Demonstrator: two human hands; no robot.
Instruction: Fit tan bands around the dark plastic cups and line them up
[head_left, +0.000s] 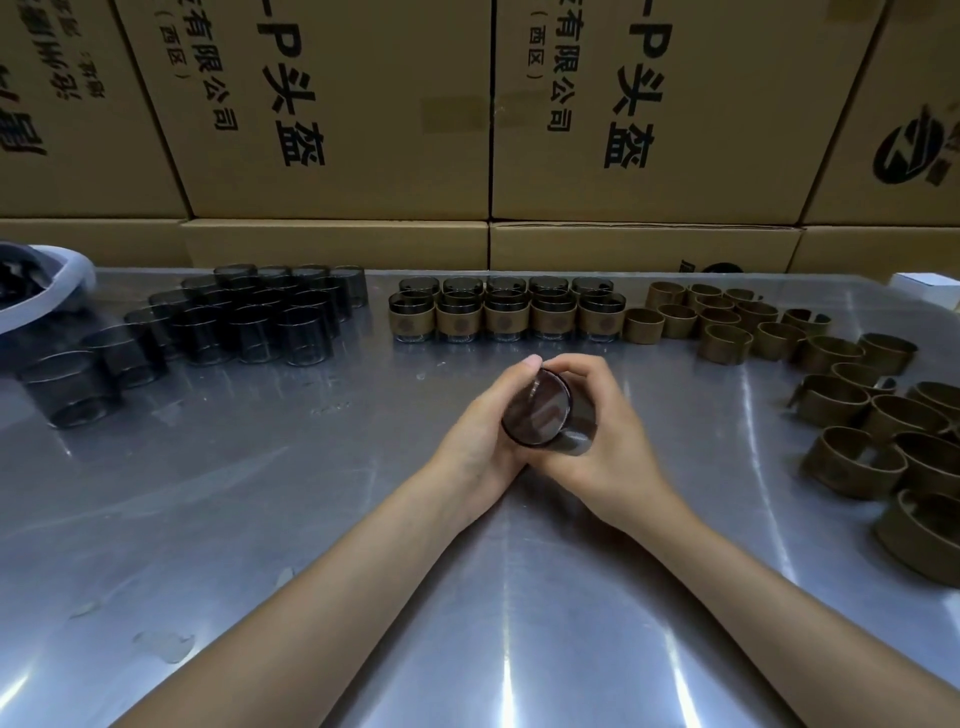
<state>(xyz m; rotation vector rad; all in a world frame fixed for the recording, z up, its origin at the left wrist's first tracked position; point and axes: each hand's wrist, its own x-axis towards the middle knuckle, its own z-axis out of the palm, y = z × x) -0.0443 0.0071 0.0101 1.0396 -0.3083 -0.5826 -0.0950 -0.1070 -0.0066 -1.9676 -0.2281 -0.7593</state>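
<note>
Both hands hold one dark plastic cup (537, 410) above the middle of the metal table (260, 519), its base turned toward me. My left hand (480, 431) grips it from the left, thumb at the top. My right hand (608, 441) wraps its right side, where a band may sit under the fingers; I cannot tell. Banded cups (504, 314) stand in two rows at the back centre. Bare dark cups (249, 322) cluster at the back left. Loose tan bands (727, 327) lie at the back right and along the right edge (857, 462).
Stacked cardboard boxes (332, 130) form a wall behind the table. A bag or bin with a pale rim (47, 291) sits at the far left edge. A small white box (930, 288) is at the far right corner.
</note>
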